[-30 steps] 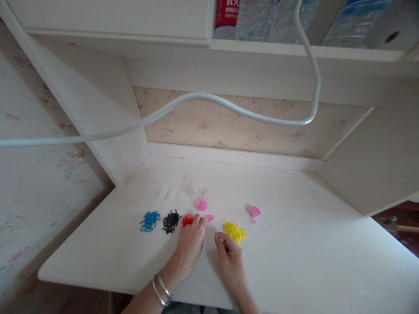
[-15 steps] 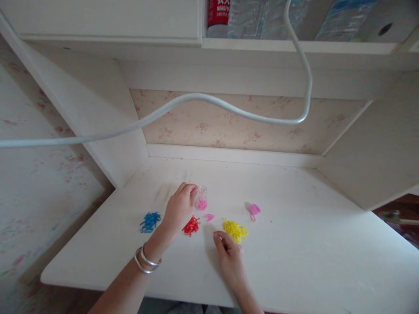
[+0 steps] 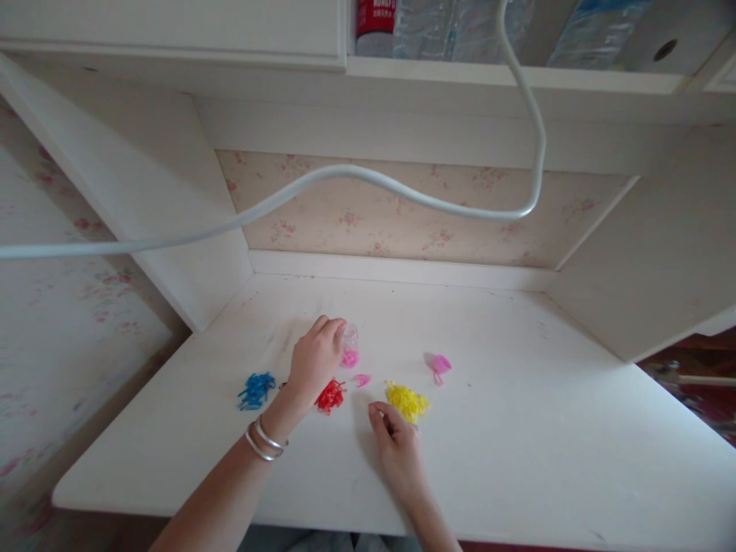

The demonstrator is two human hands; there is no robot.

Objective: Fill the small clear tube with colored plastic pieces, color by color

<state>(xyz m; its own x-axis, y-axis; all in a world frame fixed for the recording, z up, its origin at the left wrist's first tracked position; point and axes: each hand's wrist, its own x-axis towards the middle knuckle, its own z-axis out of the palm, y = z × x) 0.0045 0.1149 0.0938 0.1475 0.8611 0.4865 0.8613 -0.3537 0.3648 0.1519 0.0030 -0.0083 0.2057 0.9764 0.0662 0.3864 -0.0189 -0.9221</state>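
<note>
My left hand (image 3: 318, 354) is closed, with its fingertips at the upper left side of a small clear plastic jar (image 3: 350, 337) that holds pink rubber bands (image 3: 348, 359). The jar stands upright. Just in front of it lie a few loose pink bands (image 3: 362, 379) and a heap of red bands (image 3: 330, 396), partly behind my left wrist. My right hand (image 3: 398, 445) rests by a heap of yellow bands (image 3: 407, 400), thumb and forefinger pinched together. Whatever is between those fingertips is too small to make out.
Blue bands (image 3: 256, 390) are heaped at the left. A pink cap (image 3: 440, 366) lies right of the yellow heap. A white cable (image 3: 345, 172) curves across the view above the desk (image 3: 517, 452). Bottles (image 3: 422, 31) stand on the shelf overhead.
The view has shifted slightly, so everything on the desk appears a little further left. Both hands keep nearly the same places; a small dark item now shows beside my left wrist.
</note>
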